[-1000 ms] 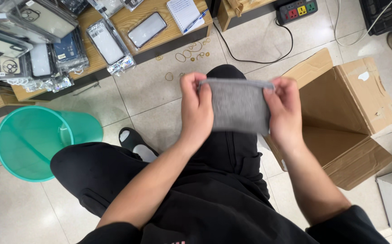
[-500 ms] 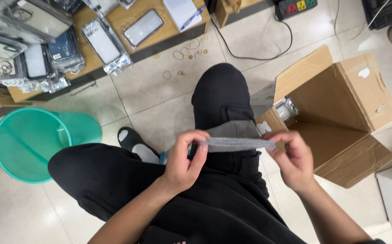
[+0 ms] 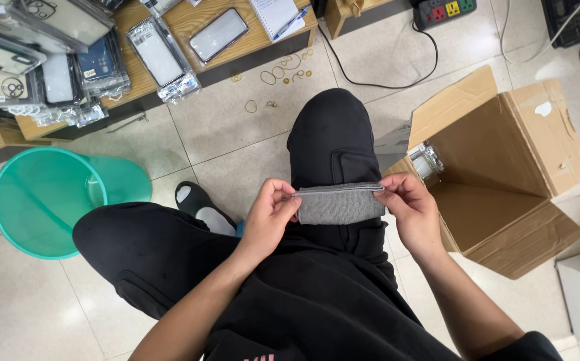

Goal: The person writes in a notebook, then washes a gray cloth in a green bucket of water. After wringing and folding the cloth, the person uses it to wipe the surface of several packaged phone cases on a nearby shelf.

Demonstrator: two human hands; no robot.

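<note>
Grey cloth [image 3: 341,204] stretched between left hand [image 3: 271,214] and right hand [image 3: 413,212].

The cloth [image 3: 340,204] is a small grey piece of soft fabric, folded over into a short, wide band. Its folded top edge runs nearly level, stretched taut between two pinches: the left hand [image 3: 270,215] nips its left top corner between thumb and fingers, the right hand [image 3: 413,210] nips its right top corner the same way. Below that held edge the fabric hangs flat and smooth against the black trousers [image 3: 333,144] of the raised right thigh, its lower edge free and slightly curved.
</note>
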